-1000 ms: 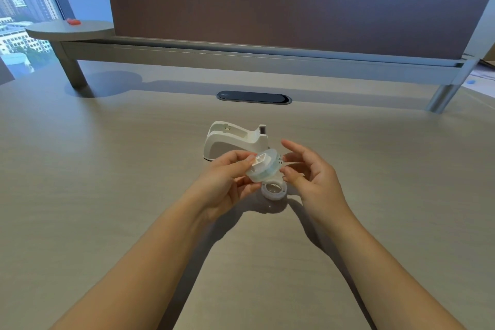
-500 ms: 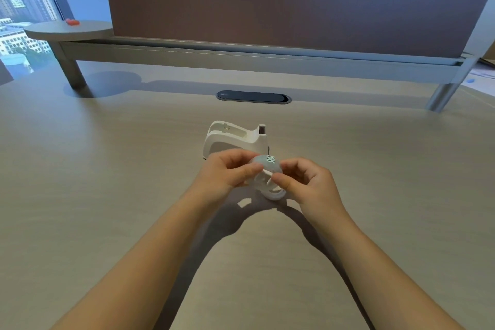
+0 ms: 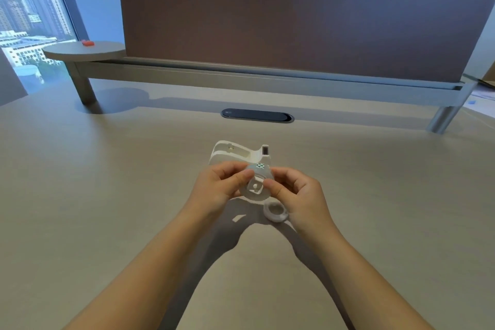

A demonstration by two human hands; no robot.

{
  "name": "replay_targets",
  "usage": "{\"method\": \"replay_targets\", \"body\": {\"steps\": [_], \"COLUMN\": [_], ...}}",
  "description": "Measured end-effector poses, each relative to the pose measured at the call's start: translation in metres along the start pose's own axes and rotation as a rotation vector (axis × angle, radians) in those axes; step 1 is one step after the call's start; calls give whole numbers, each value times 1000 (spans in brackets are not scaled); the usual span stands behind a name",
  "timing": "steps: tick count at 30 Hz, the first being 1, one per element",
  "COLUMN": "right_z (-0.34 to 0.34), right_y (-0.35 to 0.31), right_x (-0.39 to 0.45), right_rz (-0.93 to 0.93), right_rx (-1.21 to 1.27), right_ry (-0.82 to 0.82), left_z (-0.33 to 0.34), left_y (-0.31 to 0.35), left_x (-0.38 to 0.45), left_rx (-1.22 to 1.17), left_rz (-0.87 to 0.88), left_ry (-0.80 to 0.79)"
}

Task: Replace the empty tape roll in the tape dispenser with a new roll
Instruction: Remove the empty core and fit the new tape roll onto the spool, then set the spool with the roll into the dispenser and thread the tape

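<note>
A white tape dispenser stands on the desk with its roll slot bare. Just in front of it, both hands hold a clear tape roll on a white core above the desk. My left hand pinches its left edge and my right hand pinches its right edge. A small white ring, the empty roll, lies flat on the desk under my right hand.
A dark oval cable grommet sits behind the dispenser. A brown divider panel on a metal rail closes off the far side. A round shelf with a small red object stands at the back left.
The view has tilted up. Both hands have closed in on the tape roll and turned it so its open core faces me. The empty ring still lies on the desk.
</note>
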State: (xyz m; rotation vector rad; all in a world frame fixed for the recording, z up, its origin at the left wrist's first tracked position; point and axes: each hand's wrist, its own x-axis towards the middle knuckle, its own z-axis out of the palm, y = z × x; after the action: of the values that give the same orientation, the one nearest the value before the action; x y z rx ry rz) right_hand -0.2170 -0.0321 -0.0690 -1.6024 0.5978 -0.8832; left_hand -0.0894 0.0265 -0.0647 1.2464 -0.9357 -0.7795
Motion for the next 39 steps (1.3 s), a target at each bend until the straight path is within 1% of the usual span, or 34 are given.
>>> {"method": "replay_targets", "body": {"steps": [3, 6, 9, 12, 18, 26, 32, 35, 39], "right_z": [4, 7, 11, 15, 22, 21, 21, 21, 20], "right_y": [2, 10, 21, 27, 33, 34, 35, 35, 34], "right_x": [16, 33, 49, 64, 77, 79, 80, 80, 80], "right_rz": [41, 23, 3, 36, 68, 80, 82, 80, 75], "right_rx": [-14, -215, -442, -532, -524, -516, -517, -520, -520], "right_ry": [101, 185, 177, 142, 55, 41, 44, 40, 33], "left_z": [-15, -31, -38, -39, -42, -48, -47, -48, -55], "left_y": [12, 18, 17, 15, 5, 8, 5, 3, 2], "left_x": [16, 38, 58, 71, 80, 81, 83, 84, 83], "left_rx": [92, 221, 353, 395, 481, 640, 664, 635, 484], "left_rz": [34, 76, 110, 118, 112, 77, 22, -14, -65], "left_ry": [95, 166, 186, 164, 107, 16, -28, -45, -107]}}
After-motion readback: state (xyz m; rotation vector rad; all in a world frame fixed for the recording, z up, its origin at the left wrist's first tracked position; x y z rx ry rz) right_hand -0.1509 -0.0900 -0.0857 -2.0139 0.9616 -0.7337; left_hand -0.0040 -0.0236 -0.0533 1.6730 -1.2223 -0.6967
